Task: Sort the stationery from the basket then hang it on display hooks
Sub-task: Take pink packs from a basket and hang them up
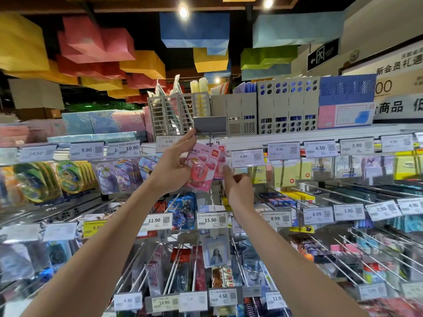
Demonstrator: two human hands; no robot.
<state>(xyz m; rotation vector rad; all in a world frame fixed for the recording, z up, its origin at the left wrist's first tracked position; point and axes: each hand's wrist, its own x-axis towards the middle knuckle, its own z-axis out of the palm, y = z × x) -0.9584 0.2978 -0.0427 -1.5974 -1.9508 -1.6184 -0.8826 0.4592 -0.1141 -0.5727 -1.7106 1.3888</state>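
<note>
The pink pack [201, 172] is held up at the top row of the display, just below the grey label holder [210, 125] and to the left of the 4.90 price tag [247, 156]. It is gripped from the left by the left hand [174, 162], with 1 fingertip raised to the holder's lower corner. The right hand [238, 187] is curled, with its extended digit at the pack's right edge; whether that edge is pinched or only touched cannot be told. The step in hand is judged to be threading the pack onto the hook [209, 141]. For this to go well, the holder should be kept tipped up, the pack's hang hole lined up squarely with the hook tip, and the pack slid toward the far end level, so that the card is not torn. The hang hole itself is not clearly seen.
</note>
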